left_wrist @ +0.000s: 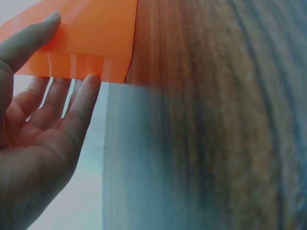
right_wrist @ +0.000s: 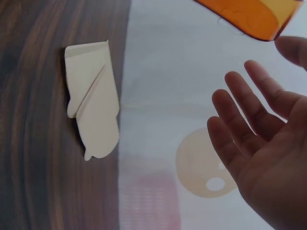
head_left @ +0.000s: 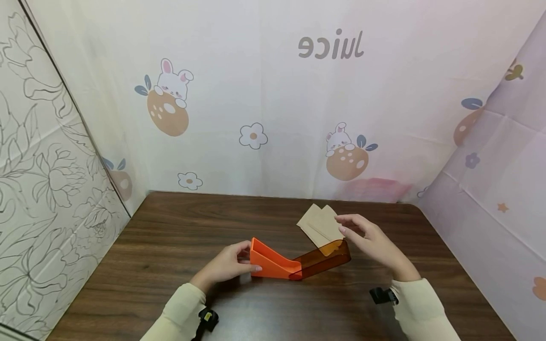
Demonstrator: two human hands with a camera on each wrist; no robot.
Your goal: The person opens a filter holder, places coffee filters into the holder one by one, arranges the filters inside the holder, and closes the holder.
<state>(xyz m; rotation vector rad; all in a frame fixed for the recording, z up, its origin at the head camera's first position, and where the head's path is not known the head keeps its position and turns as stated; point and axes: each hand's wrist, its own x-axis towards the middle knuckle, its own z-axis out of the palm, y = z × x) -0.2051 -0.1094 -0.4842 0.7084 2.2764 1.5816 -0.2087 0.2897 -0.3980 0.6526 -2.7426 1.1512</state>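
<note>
An orange plastic case (head_left: 275, 266) stands on the table, its see-through amber lid (head_left: 326, 261) swung out to the right. My left hand (head_left: 226, 264) holds the tall end of the case. In the left wrist view, the thumb lies on one face of the orange case (left_wrist: 96, 36) and fingertips touch the adjoining face. My right hand (head_left: 377, 242) is beside the lid's far end, fingers extended. In the right wrist view, the right hand (right_wrist: 268, 139) has its thumb at the corner of the amber lid (right_wrist: 252, 17); contact is hard to tell.
Flat tan paper pieces (head_left: 320, 222) overlap on the table behind the lid, partly seen through it. Printed cloth (head_left: 256, 104) hangs along the table's back edge and sides. The dark wood table (head_left: 187, 222) reaches beyond both hands.
</note>
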